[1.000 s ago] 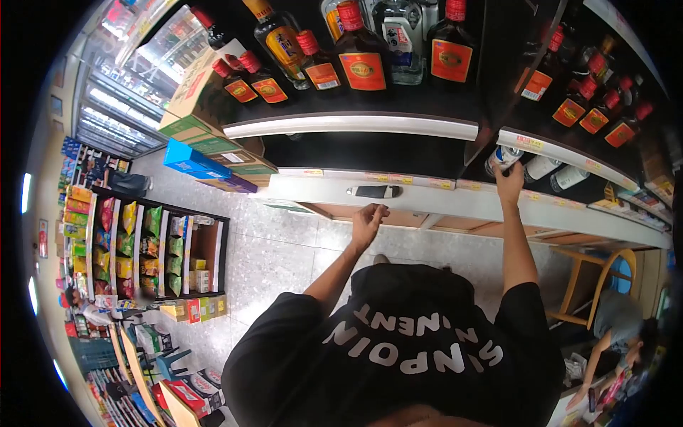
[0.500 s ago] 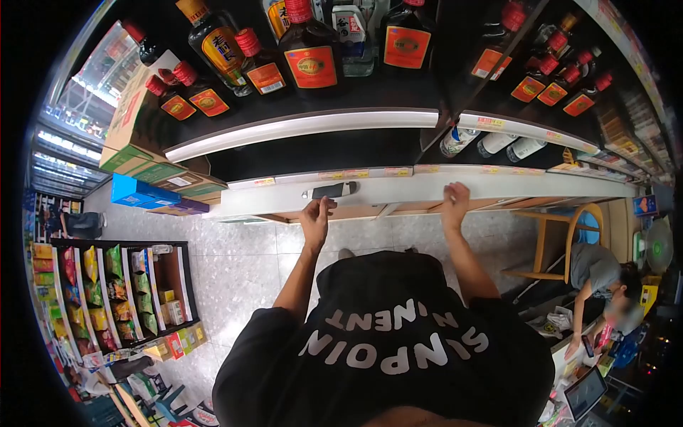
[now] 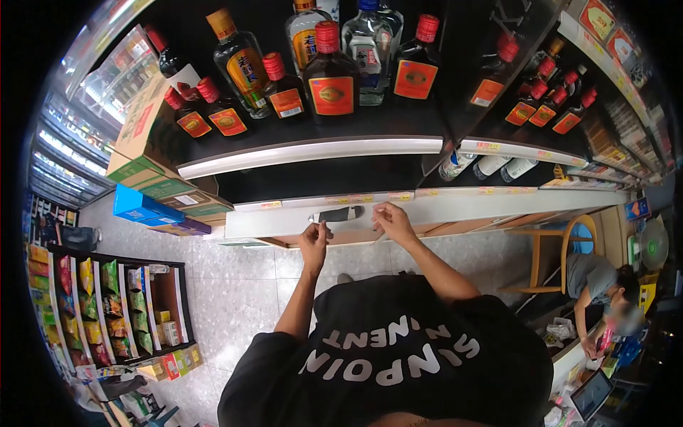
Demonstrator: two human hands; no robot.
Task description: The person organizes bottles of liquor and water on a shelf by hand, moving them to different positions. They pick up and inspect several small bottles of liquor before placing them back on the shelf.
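Note:
My left hand (image 3: 314, 240) rests at the front edge of the white lower shelf (image 3: 498, 203), just below a dark flat device (image 3: 334, 214) lying on that shelf. My right hand (image 3: 393, 220) is close beside it on the right, with its fingertips on the shelf edge near yellow price labels (image 3: 370, 198). Neither hand holds anything. Above, the dark upper shelf (image 3: 313, 151) carries red-capped brown bottles (image 3: 331, 75) with orange labels, and clear bottles behind them. Pale cans (image 3: 491, 166) lie on their sides further right.
Cardboard boxes (image 3: 153, 135) and a blue box (image 3: 139, 205) are stacked at the shelf's left end. A snack rack (image 3: 107, 299) stands across the tiled aisle. At the right are a wooden chair (image 3: 562, 249) and a seated person (image 3: 605, 285).
My right hand left the cans on the right shelf, came down to the shelf edge, then slid left beside the dark device. My left hand stayed near the device.

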